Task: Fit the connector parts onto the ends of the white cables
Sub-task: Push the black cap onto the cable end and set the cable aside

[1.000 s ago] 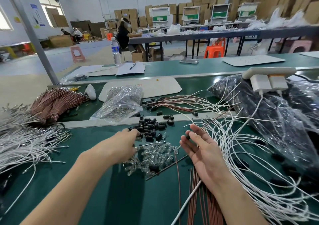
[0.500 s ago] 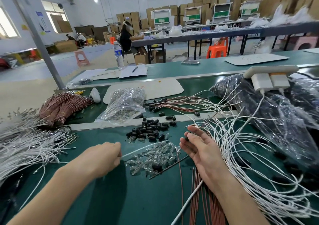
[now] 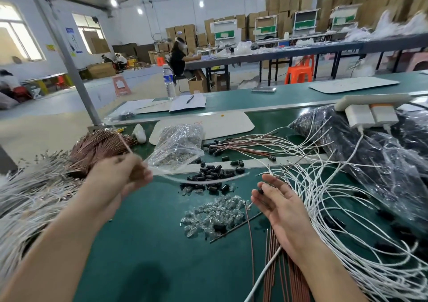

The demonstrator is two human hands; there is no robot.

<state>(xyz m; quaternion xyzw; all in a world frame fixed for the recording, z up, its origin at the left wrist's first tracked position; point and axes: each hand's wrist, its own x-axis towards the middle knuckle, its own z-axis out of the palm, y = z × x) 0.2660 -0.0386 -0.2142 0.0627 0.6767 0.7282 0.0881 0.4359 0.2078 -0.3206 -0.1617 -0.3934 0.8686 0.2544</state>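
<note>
My left hand [image 3: 120, 179] is raised above the green table and grips a single white cable [image 3: 208, 179], which swings blurred to the right over the pile of black connector parts [image 3: 212, 174]. A heap of clear connector parts [image 3: 215, 216] lies just below that pile. My right hand [image 3: 278, 206] hovers palm up beside the clear parts, fingers relaxed, with one small black connector part [image 3: 261, 190] resting at its fingertips. A big tangle of white cables [image 3: 342, 209] spreads out to the right of that hand.
A stack of white cables [image 3: 25, 199] and a bundle of copper-coloured cables [image 3: 97, 146] lie at the left. More copper cables [image 3: 284, 269] run under my right wrist. A clear bag of parts [image 3: 178, 146] sits behind the black pile; dark plastic bags [image 3: 375, 153] fill the right.
My left hand has lifted from the parts pile and drawn back to the left, pulling a white cable up with it. My right hand stayed in place, fingers a little more spread.
</note>
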